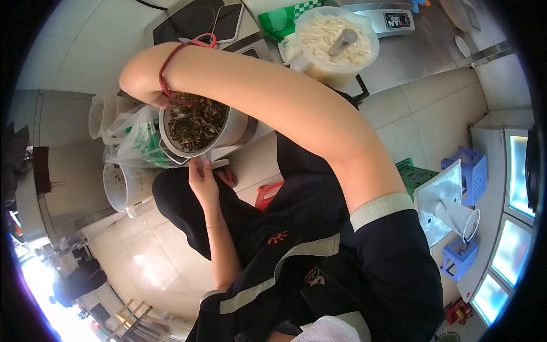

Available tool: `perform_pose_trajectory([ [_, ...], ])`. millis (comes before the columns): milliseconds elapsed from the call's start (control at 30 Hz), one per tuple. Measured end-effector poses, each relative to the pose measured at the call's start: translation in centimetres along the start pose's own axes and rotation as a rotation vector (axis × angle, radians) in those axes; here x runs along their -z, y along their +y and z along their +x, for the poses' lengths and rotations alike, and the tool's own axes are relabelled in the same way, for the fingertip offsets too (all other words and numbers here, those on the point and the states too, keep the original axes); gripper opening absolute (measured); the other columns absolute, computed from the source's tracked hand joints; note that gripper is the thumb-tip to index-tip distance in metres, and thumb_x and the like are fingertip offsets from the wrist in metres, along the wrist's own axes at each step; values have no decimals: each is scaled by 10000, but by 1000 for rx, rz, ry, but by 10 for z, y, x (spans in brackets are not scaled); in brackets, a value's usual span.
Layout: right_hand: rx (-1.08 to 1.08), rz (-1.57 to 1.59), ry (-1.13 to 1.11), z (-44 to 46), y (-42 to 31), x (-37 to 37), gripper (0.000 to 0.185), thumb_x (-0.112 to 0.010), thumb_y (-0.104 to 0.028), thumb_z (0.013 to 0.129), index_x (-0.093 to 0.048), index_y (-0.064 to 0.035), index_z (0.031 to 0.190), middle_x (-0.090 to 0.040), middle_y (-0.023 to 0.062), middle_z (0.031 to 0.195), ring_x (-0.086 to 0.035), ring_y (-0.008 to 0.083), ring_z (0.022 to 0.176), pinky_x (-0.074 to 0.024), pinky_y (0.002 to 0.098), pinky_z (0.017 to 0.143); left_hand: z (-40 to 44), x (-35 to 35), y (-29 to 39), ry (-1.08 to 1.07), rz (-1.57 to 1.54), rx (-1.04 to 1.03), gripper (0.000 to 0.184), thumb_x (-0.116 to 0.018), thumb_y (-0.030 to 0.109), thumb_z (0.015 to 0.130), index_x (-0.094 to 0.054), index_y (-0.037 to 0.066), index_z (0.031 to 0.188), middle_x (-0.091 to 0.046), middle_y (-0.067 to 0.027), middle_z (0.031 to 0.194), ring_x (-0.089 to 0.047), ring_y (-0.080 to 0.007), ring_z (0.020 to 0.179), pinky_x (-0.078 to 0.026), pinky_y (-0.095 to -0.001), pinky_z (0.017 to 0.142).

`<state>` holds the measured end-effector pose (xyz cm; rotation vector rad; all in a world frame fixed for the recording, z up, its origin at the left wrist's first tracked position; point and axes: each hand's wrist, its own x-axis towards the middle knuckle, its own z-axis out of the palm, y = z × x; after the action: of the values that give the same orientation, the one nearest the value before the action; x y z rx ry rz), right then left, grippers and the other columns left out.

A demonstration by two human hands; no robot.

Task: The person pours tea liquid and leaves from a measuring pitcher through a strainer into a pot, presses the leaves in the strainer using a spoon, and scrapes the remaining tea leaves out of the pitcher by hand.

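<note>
A whitish round container (236,128) holds dark, chopped, leaf-like material (196,125). My left hand (203,179) is at its near side, thumb and fingers closed around its handle. My right arm reaches across the view, and my right hand (142,82) bends down over the container's far left rim. Its fingers are curled and mostly hidden; something clear and blurred shows beneath them, over the leaves. A clear plastic bag with green print (142,139) lies against the container's left side.
A tub of pale strips (333,43) stands on the counter beside a green packet (276,24) and a scale (393,21). Red-handled scissors (205,40) and a phone (229,23) lie beyond my forearm. Translucent buckets (122,185) stand left; stools (473,171) are right.
</note>
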<state>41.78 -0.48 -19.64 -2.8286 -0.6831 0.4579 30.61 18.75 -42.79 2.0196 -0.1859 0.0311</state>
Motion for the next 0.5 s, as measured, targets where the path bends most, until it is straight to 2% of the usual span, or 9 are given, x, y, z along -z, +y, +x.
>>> perform_pose_trajectory([
  [100, 27, -41, 107, 8, 3, -22, 268, -759, -92, 574, -683, -19, 820, -652, 148, 793, -629, 298, 754, -506, 408, 628, -1, 2, 1, 20, 18, -13, 304, -586, 132, 848, -525, -49, 1083, -478, 6, 700, -392, -67, 626, -351, -200, 569],
  [167, -95, 53, 172, 8, 0, -31, 278, -760, -76, 567, -686, -33, 832, -654, 145, 821, -630, 311, 783, -507, 420, 657, 2, 2, 5, 16, 55, 5, 300, -589, 135, 846, -527, -47, 1077, -465, 13, 680, -383, -63, 615, -343, -202, 558],
  [200, -99, 45, 86, 13, 1, -30, 284, -757, -62, 566, -685, -32, 839, -656, 138, 841, -630, 309, 791, -508, 420, 662, 1, 1, 8, 15, 35, 10, 295, -591, 135, 844, -531, -43, 1072, -463, 16, 670, -380, -61, 606, -341, -201, 553],
  [300, -33, 12, 16, 22, 3, -32, 283, -760, -67, 561, -684, -32, 832, -657, 135, 841, -629, 313, 799, -509, 418, 660, -2, 4, 14, 1, 20, 51, 286, -595, 135, 842, -536, -38, 1062, -467, 19, 660, -379, -56, 593, -337, -198, 548],
  [433, -63, 28, 21, 34, 2, -37, 281, -762, -69, 555, -682, -23, 821, -655, 142, 835, -630, 314, 791, -507, 415, 659, 1, 4, 16, -23, 1, 78, 277, -592, 125, 843, -534, -38, 1060, -498, 12, 672, -403, -50, 599, -341, -188, 556],
  [500, 20, -20, 1, 43, 6, -40, 282, -765, -78, 543, -680, -9, 804, -653, 153, 825, -630, 318, 773, -504, 409, 657, 1, 4, 21, -20, -1, 80, 266, -589, 112, 844, -533, -39, 1055, -518, 5, 687, -424, -48, 610, -353, -189, 563],
])
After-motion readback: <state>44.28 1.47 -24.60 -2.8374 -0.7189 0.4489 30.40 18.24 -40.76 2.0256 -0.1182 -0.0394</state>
